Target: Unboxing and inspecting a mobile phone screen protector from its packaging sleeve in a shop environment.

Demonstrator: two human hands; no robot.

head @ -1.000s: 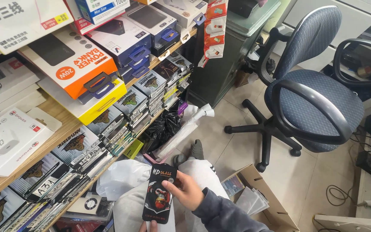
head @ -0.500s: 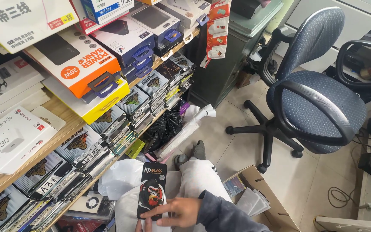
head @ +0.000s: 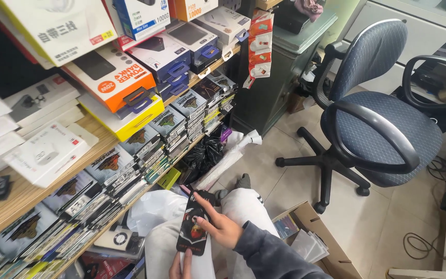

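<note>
I read the right hand [head: 222,227] as closed on a flat black packet [head: 194,230] with a red graphic, thumb across its front face, fingers wrapped behind its right edge. The packet sits at lower centre of the frame, upright over my lap. The left hand [head: 180,264] touches the packet's bottom edge; only two fingertips show, so I cannot tell its grip. Compared with half a second ago, the packet has moved lower and slightly rightward in the frame, and the shelves have swung closer. The wooden shelf [head: 16,199] at left carries stacked packets. The blue office chair [head: 383,129] stands upper right. The cardboard box [head: 313,243] is cut off at the bottom edge.
</note>
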